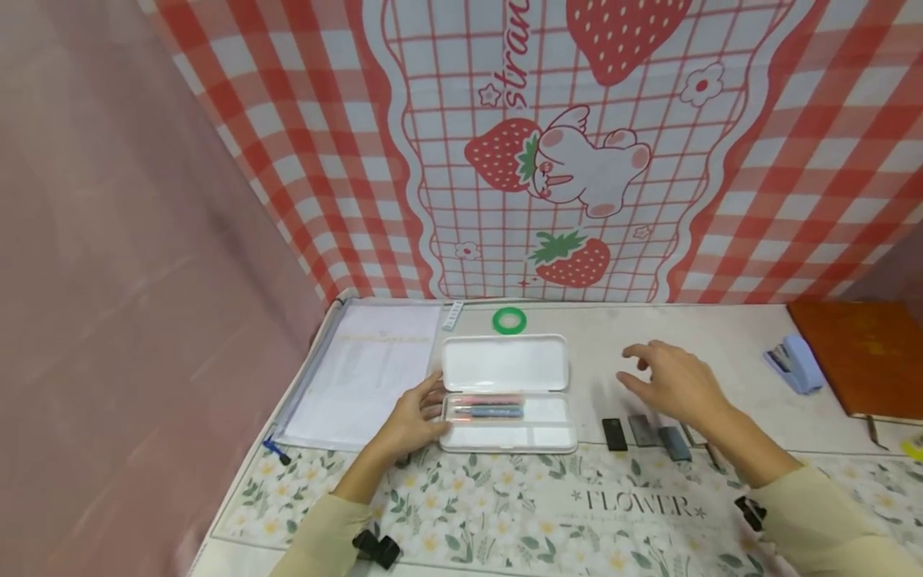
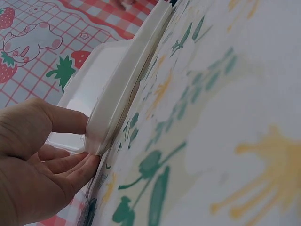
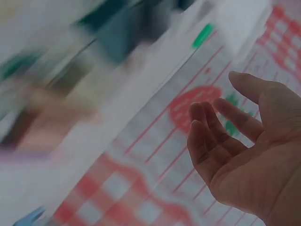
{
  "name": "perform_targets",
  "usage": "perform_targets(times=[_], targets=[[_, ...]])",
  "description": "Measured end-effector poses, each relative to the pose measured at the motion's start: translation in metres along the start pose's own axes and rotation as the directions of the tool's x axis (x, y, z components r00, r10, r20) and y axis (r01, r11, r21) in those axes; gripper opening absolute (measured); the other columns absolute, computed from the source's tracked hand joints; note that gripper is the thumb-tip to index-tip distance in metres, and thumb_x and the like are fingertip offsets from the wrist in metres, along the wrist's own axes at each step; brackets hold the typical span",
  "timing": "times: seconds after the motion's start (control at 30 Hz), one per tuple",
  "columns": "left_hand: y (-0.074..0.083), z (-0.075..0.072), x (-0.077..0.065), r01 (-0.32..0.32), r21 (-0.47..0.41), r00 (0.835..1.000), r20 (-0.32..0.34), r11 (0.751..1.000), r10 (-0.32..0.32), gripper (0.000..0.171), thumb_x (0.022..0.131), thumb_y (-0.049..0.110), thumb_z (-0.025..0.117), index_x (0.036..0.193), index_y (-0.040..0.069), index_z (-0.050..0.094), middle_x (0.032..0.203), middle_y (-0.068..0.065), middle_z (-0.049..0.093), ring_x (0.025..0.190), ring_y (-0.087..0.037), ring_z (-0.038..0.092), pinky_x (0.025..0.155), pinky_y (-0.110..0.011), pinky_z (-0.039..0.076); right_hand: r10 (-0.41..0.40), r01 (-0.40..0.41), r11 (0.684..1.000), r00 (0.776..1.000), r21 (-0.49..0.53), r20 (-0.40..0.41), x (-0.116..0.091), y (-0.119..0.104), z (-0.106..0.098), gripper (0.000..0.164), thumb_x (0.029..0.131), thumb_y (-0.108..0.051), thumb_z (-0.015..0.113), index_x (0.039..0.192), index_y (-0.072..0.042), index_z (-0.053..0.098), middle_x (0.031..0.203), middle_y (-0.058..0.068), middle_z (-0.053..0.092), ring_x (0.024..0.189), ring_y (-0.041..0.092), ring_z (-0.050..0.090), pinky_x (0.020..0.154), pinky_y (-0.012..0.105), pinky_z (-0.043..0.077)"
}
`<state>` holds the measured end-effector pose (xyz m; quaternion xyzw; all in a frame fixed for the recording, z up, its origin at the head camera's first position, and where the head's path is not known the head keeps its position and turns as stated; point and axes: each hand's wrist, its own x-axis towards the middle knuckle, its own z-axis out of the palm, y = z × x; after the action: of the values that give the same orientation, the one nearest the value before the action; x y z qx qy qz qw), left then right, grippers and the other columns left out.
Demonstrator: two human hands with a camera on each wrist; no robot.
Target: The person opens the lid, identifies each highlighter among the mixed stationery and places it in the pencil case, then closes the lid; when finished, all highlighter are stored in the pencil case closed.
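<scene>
A white pencil case [image 1: 552,434] lies with its lid [image 1: 505,363] raised, several pens [image 1: 489,410] in its back compartment. My left hand [image 1: 411,418] holds the case's left end, thumb on the wall and the other fingers beside the lower edge. The left wrist view shows the same grip on the case [image 2: 123,89]. My right hand [image 1: 678,383] hovers above the table, right of the case, fingers loosely bent and nothing in them. Nearest to it are a small black block [image 1: 614,434], a grey block [image 1: 641,430] and a blue-grey block [image 1: 675,443].
Behind the case lies a green tape roll [image 1: 509,320], with a small white strip [image 1: 453,316] beside it. Paper sheets [image 1: 368,369] cover the left side. A blue stapler [image 1: 795,365] and a brown notebook [image 1: 865,361] lie at the right. A checked cloth [image 1: 346,160] hangs behind the table.
</scene>
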<state>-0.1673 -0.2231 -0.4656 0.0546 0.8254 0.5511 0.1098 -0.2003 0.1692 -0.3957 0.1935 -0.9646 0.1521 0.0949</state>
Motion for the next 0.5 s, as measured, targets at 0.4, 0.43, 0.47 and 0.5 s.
perform_targets(times=[0.4,0.43,0.47,0.5], targets=[[0.001,-0.001,-0.005,-0.006,-0.015,1.0,0.019,1.0,0.006,0.09,0.08,-0.004,0.068,0.151,0.01,0.016,0.142,-0.018,0.042,0.125,-0.038,0.047,0.1,-0.04,0.049,0.207,-0.204,0.978,0.975,-0.046,0.081,-0.031,0.054,-0.011,0.046,0.08,-0.028,0.072,0.112,0.003,0.062,0.087,0.022,0.064,0.055,0.017,0.05,0.037,0.024,0.041],[0.003,0.0,-0.005,-0.004,-0.023,1.0,0.021,1.0,0.004,0.089,0.08,-0.006,0.068,0.151,0.009,0.015,0.142,-0.019,0.041,0.125,-0.039,0.047,0.1,-0.041,0.049,0.213,-0.209,0.977,0.973,-0.049,0.086,-0.031,0.056,-0.01,0.046,0.08,-0.028,0.072,0.111,0.004,0.062,0.086,0.022,0.064,0.055,0.018,0.05,0.038,0.025,0.042],[0.006,0.0,-0.006,-0.002,-0.021,1.0,0.021,1.0,0.002,0.089,0.08,-0.006,0.067,0.151,0.008,0.015,0.142,-0.02,0.041,0.125,-0.039,0.047,0.101,-0.041,0.048,0.218,-0.214,0.975,0.972,-0.054,0.091,-0.032,0.058,-0.009,0.045,0.08,-0.028,0.072,0.11,0.004,0.062,0.084,0.021,0.064,0.055,0.018,0.05,0.039,0.026,0.043],[0.01,0.0,-0.008,-0.002,-0.023,1.0,0.023,1.0,0.003,0.088,0.08,-0.007,0.066,0.151,0.006,0.015,0.141,-0.021,0.041,0.125,-0.04,0.046,0.101,-0.042,0.048,0.224,-0.219,0.974,0.97,-0.057,0.099,-0.032,0.06,-0.008,0.045,0.079,-0.027,0.073,0.109,0.005,0.062,0.082,0.02,0.064,0.055,0.018,0.05,0.04,0.027,0.044]])
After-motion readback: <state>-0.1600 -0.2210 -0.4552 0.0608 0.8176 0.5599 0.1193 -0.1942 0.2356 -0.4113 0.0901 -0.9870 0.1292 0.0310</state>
